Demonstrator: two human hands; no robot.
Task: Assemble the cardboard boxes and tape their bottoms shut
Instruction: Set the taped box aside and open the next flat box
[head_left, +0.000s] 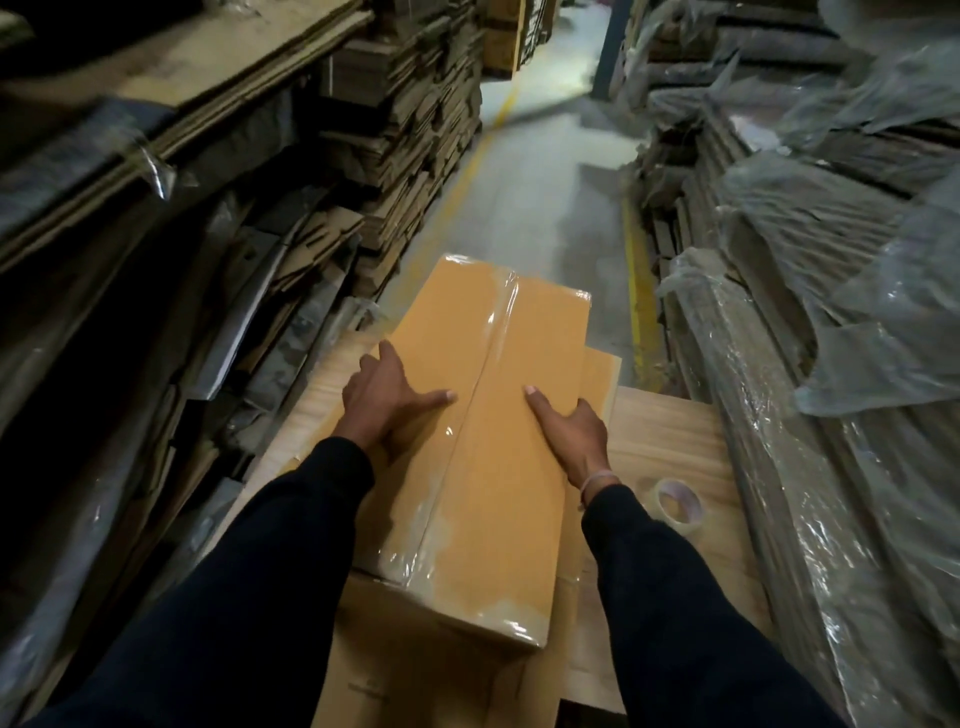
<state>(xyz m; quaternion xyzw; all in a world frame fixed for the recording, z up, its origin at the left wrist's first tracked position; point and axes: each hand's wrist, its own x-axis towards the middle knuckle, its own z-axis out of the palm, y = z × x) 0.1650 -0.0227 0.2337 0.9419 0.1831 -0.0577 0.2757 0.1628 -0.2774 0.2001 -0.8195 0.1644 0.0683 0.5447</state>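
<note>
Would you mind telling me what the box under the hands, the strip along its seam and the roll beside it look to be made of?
The box looks like matte tan cardboard, with a folded flap seam. The strip seems to be clear glossy plastic tape: it shines and wrinkles. The roll appears to be the same clear tape, though its core is too blurred to tell. It lies on a pale board, probably wood, with faint grain.

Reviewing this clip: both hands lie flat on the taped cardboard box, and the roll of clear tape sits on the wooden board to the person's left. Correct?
Not quite. The roll of clear tape sits to the person's right, beside the right wrist, as the head view shows. The rest holds: left hand and right hand lie flat on the taped cardboard box, on the wooden board.
</note>
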